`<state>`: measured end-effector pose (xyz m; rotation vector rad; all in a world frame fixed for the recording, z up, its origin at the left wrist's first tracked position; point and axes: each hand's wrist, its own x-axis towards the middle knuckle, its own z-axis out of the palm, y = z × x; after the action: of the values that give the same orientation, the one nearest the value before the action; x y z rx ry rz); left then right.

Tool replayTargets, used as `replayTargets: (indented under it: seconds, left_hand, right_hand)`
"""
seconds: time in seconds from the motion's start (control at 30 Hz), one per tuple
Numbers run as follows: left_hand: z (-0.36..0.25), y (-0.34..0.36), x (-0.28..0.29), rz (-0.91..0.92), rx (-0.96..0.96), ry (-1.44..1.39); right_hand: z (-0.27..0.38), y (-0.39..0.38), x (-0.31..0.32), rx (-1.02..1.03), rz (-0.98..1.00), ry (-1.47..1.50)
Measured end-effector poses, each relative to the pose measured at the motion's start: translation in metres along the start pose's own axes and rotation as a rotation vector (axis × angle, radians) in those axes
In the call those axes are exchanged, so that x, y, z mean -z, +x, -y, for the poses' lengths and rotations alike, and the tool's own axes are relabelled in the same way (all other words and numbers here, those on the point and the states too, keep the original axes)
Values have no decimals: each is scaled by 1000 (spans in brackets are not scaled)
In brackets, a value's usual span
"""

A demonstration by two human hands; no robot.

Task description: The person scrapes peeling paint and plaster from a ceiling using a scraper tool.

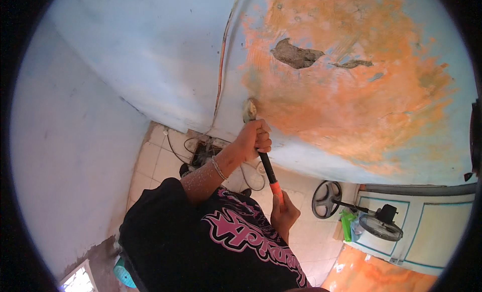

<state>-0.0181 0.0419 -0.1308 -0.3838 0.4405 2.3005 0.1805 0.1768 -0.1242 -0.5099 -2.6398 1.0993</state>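
Observation:
A long tool with a black and orange handle runs slantwise in front of me. Its small pale head is up at the wall, by the left edge of an orange patch; I cannot tell its exact kind, or whether it touches. My left hand, a bracelet on its wrist, is closed round the black shaft just below that head. Lower down, my right hand grips the orange end. The light blue wall carries the broad orange patch, with a grey broken hollow in it.
A brown cable hangs down the wall to a dark box and loose wires on the tiled floor. At right, a fan with a round base lies near a pale door. A green bag is beside it.

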Motion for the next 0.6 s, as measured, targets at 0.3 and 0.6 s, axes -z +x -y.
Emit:
replayTargets:
  seconds: [0.3,0.6]
  left_hand:
    - [-10,-6,-5,-4,-3,60]
    - [12,6,-1,29,103,49]
  right_hand:
    - [5,1,-9,-52,7,42]
    - [-10,-15,-8,-100,-32,31]
